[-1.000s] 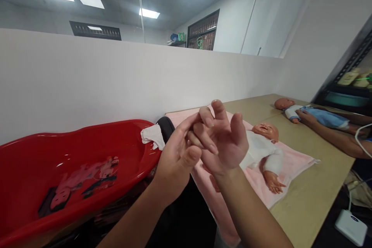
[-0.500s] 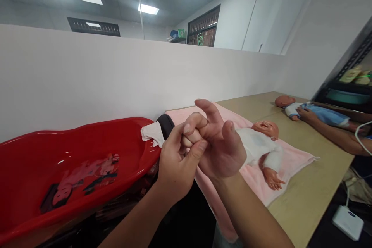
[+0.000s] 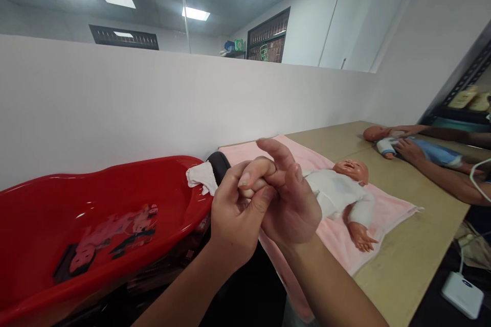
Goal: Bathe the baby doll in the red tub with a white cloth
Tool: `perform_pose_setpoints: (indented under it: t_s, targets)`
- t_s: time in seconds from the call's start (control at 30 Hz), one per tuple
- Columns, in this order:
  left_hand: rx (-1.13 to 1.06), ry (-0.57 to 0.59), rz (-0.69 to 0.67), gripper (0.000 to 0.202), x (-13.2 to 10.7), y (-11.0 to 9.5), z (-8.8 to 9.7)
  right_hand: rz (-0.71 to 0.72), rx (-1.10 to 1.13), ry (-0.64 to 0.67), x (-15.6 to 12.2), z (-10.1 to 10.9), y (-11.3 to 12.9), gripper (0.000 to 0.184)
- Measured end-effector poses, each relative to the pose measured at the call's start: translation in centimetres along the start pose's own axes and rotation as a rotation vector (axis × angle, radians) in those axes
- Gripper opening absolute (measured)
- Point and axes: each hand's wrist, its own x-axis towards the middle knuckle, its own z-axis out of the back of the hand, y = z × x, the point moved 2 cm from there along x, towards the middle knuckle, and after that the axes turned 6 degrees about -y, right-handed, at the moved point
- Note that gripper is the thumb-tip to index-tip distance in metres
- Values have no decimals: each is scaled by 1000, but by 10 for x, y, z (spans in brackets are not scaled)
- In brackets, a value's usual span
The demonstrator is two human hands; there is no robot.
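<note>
My left hand [image 3: 233, 219] is closed around the lower fingers of my right hand [image 3: 293, 207], its thumb pressing against them. My right hand is turned palm up, with its index finger and thumb stretched apart and nothing held in it. Both hands are raised in front of a pink towel [image 3: 383, 209] on the table. On that towel a baby doll [image 3: 337, 189] in a white top lies on its back, partly hidden behind my right hand.
To the left stands a red baby bathtub [image 3: 164, 179] with a white cloth [image 3: 202, 176] over its rim. At the right, a co-worker's hands [image 3: 410, 150] touch a second doll [image 3: 376, 134] in blue. A white device [image 3: 462, 294] with a cable sits at the lower right.
My right hand's thumb and index finger have drawn slightly closer together and lower. My left hand keeps its grip. The co-worker's other hand has come over the second doll's chest.
</note>
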Motion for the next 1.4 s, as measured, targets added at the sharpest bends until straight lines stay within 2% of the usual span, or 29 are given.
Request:
perform_pose_setpoints:
  t_s: [0.4, 0.5, 0.6, 0.7, 0.77, 0.8, 0.83, 0.93, 1.0, 1.07, 1.13, 1.23, 1.4]
  targets:
    - [31, 4, -19, 13, -2, 7, 3, -16, 17, 17, 2, -1, -5, 48]
    - [75, 74, 40, 17, 3, 15, 12, -43, -1, 30, 9, 3, -8, 47]
    - [68, 141, 121, 25, 8, 23, 29, -51, -40, 48, 16, 15, -13, 40]
    - [-58, 141, 131, 28, 6, 24, 44, -3, -129, -71, 12, 35, -18, 30]
    - [-227, 170, 116, 18, 0, 21, 47, -23, -204, -212, 0, 48, -23, 28]
    - [-342, 197, 146, 9, -4, 20, 46, -81, -214, -253, -9, 54, -28, 29]
    - [-469, 231, 214, 11, -9, 19, 43, -165, -192, -260, -19, 58, -33, 32]
    - [-827, 320, 564, 47, -22, 23, 32, -415, -1, -142, -48, 61, -51, 47]
    - [-989, 310, 746, 57, -28, 30, 26, -466, 88, -66, -59, 62, -62, 57]
    - [-1065, 233, 827, 54, -29, 40, 24, -466, 138, -40, -62, 63, -72, 62]
    - [-1062, 147, 835, 44, -28, 52, 25, -501, 182, -61, -63, 66, -81, 61]
    - [-988, 81, 758, 33, -22, 65, 27, -599, 210, -133, -66, 71, -91, 58]
    - [-727, 117, 622, 36, -17, 75, 25, -577, 203, -277, -75, 76, -97, 55]
